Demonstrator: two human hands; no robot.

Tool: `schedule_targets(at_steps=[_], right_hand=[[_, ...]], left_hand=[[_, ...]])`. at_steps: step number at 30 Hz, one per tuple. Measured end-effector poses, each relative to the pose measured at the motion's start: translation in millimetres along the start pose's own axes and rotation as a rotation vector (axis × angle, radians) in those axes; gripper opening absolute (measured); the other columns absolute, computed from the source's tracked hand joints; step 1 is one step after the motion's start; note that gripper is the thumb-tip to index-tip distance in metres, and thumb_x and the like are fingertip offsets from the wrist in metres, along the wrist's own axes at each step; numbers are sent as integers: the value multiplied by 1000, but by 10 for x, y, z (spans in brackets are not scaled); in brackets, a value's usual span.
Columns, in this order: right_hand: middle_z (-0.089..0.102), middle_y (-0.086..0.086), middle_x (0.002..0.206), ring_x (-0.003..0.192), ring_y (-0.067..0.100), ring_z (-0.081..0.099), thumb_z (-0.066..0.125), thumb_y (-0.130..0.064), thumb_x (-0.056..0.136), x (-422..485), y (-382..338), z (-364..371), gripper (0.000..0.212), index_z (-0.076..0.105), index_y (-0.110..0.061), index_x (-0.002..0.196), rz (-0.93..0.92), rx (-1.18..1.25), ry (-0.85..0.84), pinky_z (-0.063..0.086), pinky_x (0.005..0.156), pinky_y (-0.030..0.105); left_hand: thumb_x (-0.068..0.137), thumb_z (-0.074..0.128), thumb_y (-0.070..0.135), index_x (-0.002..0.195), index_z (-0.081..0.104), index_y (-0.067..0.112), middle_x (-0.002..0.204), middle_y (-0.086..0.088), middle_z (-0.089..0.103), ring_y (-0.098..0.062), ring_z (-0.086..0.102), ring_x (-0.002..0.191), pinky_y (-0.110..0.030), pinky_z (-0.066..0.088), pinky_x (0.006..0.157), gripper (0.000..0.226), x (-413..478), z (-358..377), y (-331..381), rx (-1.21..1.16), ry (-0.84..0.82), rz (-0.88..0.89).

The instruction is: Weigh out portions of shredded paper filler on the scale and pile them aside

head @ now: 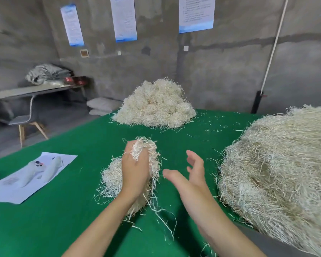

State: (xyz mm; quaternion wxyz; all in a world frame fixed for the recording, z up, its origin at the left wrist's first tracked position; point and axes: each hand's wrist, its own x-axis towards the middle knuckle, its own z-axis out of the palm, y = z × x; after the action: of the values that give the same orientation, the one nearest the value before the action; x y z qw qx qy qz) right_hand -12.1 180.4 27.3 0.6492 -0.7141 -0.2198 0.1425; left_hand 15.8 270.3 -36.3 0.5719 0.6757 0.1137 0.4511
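Left hand (pixel 135 169) grips a pale shredded-paper clump (pixel 145 147) over the small portion (pixel 111 179) beneath; right hand (pixel 195 169), fingers spread just beside, should cup it so strands don't trail.

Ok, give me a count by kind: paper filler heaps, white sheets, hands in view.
Filler heaps: 3 (far pile, large right mass, clump gripped by left hand)
White sheets: 1
Hands: 2, with right hand open
Total: 6

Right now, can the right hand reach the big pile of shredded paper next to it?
Probably yes. The right hand is open and empty, and only green table lies between it and the big pile on its right.
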Motion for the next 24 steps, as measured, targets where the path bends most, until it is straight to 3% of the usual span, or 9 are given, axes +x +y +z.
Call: schedule_targets(at_steps=[1,2,5,9,11,13,17,20,24], right_hand=[[25,-28,138,132,-3,23,58,-66,54,-335,147,-635,81,20,-56,125,10,-74,36,20,101,29],[27,-26,139,133,-1,24,59,-63,57,-394,254,-711,78,22,-54,125,94,40,56,21,102,30],[31,-21,138,136,6,28,57,-59,64,-332,442,-808,69,26,-50,126,95,33,82,25,106,35],[37,-20,135,134,10,34,56,-61,67,-338,509,-839,66,31,-48,126,95,73,39,27,104,35],[40,-20,134,132,9,37,62,-60,76,-341,545,-934,60,33,-47,127,77,68,59,27,100,34],[42,-18,132,126,7,41,62,-48,90,-348,558,-1035,47,36,-44,129,83,82,76,26,97,32],[47,-23,123,99,-15,41,59,-42,92,-427,595,-1268,41,42,-41,129,83,84,82,27,92,29],[52,-27,124,107,-15,45,62,-44,88,-592,561,-1522,37,50,-46,122,69,39,91,34,92,25],[64,-32,112,102,-15,58,66,-51,79,-833,509,-2028,25,64,-54,103,28,-30,191,41,86,19]], left_hand=[[86,54,24,99,57,40,74,17,61,1,51,60,-18,45,56,21,120,-95,-71,114,27,89],[86,56,32,106,55,37,86,18,62,0,54,71,-20,46,63,21,238,-172,-153,248,45,142],[86,61,50,128,44,26,122,2,48,-15,45,111,-34,44,91,51,544,-322,-459,738,24,233],[89,45,68,151,20,30,151,-10,31,-30,31,137,-52,32,112,77,589,-495,-929,1286,-486,-54],[91,32,73,156,0,34,162,-9,16,-32,12,148,-57,11,118,82,509,-577,-1107,1370,-677,-204],[91,26,73,155,-6,36,163,-8,10,-30,3,150,-57,3,119,80,488,-609,-1137,1368,-677,-168],[91,34,71,155,-2,37,164,-9,-1,-30,-7,150,-56,-2,119,82,455,-614,-901,1362,-537,-22],[90,30,72,155,-1,38,163,-8,-4,-30,-14,149,-56,-7,117,80,327,-578,-644,1408,-465,53],[87,23,77,154,6,41,164,-5,-1,-27,-18,148,-53,-10,117,78,40,-403,-333,1504,-541,234]])
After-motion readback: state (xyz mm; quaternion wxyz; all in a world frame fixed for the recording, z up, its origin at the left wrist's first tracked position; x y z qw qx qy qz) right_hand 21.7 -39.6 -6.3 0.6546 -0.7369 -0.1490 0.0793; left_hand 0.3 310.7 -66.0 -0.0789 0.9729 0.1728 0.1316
